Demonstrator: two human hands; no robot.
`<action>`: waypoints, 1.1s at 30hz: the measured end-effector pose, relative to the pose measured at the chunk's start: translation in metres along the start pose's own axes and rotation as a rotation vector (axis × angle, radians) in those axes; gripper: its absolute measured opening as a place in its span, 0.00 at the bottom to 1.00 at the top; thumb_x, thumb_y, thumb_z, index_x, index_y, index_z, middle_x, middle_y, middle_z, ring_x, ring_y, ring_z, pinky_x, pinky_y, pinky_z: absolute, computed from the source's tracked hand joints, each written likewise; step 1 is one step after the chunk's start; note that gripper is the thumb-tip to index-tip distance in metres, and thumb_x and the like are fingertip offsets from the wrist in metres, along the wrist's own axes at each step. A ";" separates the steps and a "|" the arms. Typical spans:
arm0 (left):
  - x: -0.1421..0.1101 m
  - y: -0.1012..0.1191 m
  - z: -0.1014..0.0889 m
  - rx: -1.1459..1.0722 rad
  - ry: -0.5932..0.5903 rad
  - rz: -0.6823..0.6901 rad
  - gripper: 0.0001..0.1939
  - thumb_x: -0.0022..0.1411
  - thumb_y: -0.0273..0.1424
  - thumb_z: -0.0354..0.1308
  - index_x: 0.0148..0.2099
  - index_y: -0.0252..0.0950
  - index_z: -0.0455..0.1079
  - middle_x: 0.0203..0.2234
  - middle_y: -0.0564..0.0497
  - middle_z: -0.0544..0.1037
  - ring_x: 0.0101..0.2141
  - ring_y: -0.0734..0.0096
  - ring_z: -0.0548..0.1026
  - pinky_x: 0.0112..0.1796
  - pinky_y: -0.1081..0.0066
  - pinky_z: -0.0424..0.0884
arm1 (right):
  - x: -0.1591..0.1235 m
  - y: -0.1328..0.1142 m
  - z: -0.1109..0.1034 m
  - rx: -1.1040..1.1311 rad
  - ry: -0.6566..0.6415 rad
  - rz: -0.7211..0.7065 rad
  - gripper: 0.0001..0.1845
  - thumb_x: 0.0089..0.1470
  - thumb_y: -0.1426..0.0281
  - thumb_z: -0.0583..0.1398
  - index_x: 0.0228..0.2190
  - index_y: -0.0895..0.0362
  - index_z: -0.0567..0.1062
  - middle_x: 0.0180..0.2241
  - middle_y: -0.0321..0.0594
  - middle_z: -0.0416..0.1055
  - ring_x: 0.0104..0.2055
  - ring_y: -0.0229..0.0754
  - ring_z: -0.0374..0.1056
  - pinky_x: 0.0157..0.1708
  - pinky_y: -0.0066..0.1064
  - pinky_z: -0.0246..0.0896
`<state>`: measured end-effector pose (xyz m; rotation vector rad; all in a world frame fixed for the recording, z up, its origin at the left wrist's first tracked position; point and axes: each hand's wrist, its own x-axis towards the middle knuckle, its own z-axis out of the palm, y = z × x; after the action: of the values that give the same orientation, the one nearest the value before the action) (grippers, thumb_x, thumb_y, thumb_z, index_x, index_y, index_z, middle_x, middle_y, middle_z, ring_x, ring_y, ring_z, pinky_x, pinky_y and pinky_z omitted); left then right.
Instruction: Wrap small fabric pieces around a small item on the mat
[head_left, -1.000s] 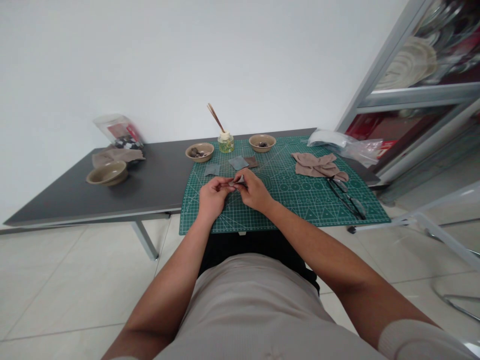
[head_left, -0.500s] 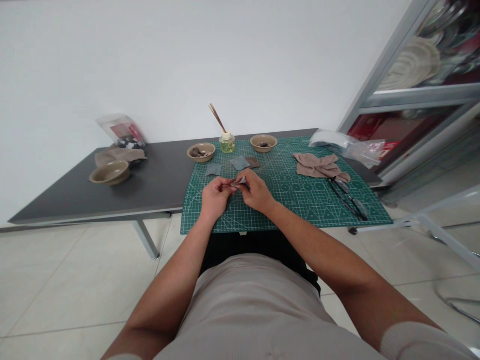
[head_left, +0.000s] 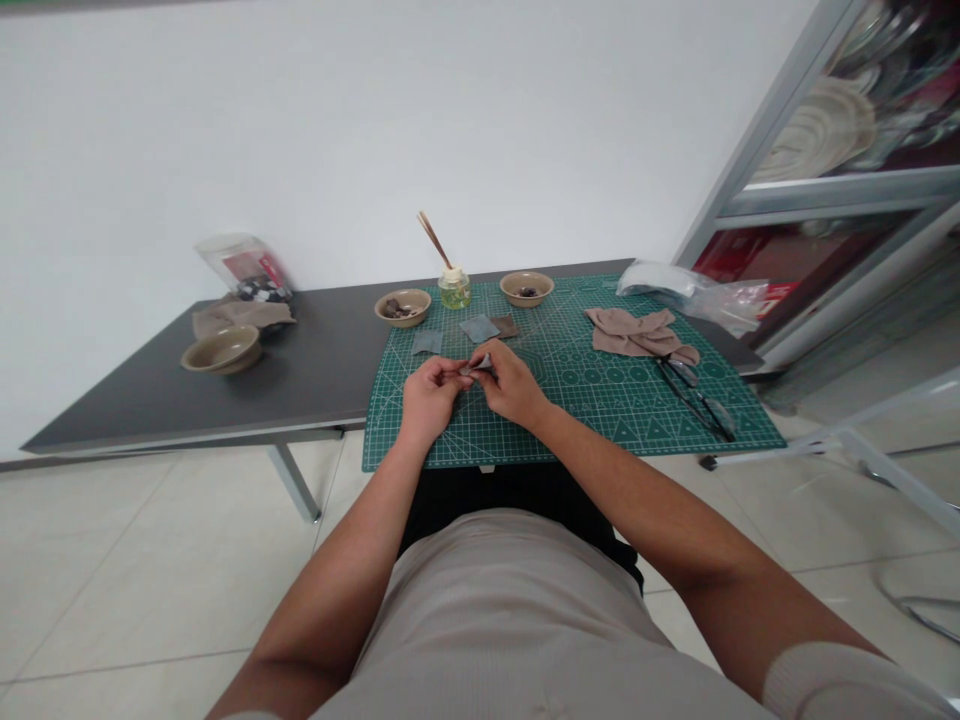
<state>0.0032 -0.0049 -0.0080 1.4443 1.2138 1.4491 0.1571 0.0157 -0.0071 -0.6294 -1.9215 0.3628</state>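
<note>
Above the green cutting mat [head_left: 555,425], my two hands meet with the fingertips close together. My right hand [head_left: 516,388] is closed on a small folded grey piece [head_left: 486,362] that looks like sandpaper. My left hand [head_left: 427,402] pinches at the same spot; what lies between its fingertips is too small and covered to make out. Just beyond the hands lie a grey-blue square [head_left: 427,342], a second grey-blue square [head_left: 477,327] and a brown square [head_left: 506,326], sandpaper-like, the last two overlapping.
Along the back stand a bowl with dark pieces [head_left: 403,319], a reed diffuser [head_left: 454,290] and another bowl [head_left: 526,301]. To the right lie a crumpled brown cloth [head_left: 630,330], eyeglasses [head_left: 697,400] and a plastic bag [head_left: 675,285]. A bowl [head_left: 221,360] and plastic jar [head_left: 244,265] stand left.
The camera view shifts slightly. Both hands stay together at the same place on the mat, with only slight finger movement, and keep their pinch.
</note>
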 end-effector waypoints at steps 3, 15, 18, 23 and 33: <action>0.000 -0.002 -0.001 -0.006 -0.001 0.008 0.08 0.47 0.27 0.62 0.34 0.36 0.74 0.23 0.55 0.78 0.26 0.71 0.75 0.33 0.70 0.70 | 0.001 0.001 0.000 -0.003 -0.031 -0.030 0.06 0.58 0.76 0.53 0.36 0.54 0.66 0.35 0.41 0.66 0.39 0.44 0.65 0.42 0.39 0.62; -0.002 -0.006 -0.002 0.039 0.043 0.068 0.08 0.48 0.29 0.63 0.34 0.36 0.74 0.28 0.53 0.78 0.30 0.70 0.75 0.37 0.69 0.70 | 0.001 0.001 0.001 0.008 -0.002 0.026 0.03 0.57 0.74 0.56 0.33 0.54 0.67 0.33 0.39 0.67 0.36 0.42 0.65 0.38 0.36 0.62; -0.001 -0.005 -0.001 0.004 0.014 0.032 0.07 0.48 0.28 0.62 0.34 0.36 0.74 0.25 0.54 0.78 0.28 0.70 0.75 0.35 0.69 0.70 | 0.000 0.002 0.001 0.017 0.004 -0.018 0.04 0.57 0.75 0.54 0.34 0.54 0.67 0.34 0.40 0.67 0.38 0.44 0.65 0.40 0.38 0.63; -0.001 -0.004 -0.001 -0.001 0.011 0.027 0.08 0.47 0.28 0.62 0.34 0.36 0.74 0.25 0.54 0.78 0.27 0.70 0.75 0.34 0.69 0.70 | -0.001 0.003 0.001 0.042 -0.006 -0.042 0.04 0.58 0.74 0.54 0.34 0.53 0.66 0.35 0.41 0.67 0.40 0.45 0.65 0.42 0.40 0.63; -0.002 -0.003 0.001 -0.024 -0.002 0.023 0.09 0.48 0.26 0.60 0.36 0.36 0.73 0.25 0.54 0.77 0.27 0.70 0.75 0.33 0.69 0.70 | -0.001 0.002 0.001 0.013 -0.021 -0.019 0.05 0.57 0.76 0.53 0.33 0.53 0.66 0.34 0.41 0.66 0.38 0.45 0.65 0.40 0.39 0.62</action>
<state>0.0041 -0.0058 -0.0118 1.4482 1.1781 1.4724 0.1570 0.0168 -0.0087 -0.6009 -1.9426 0.3707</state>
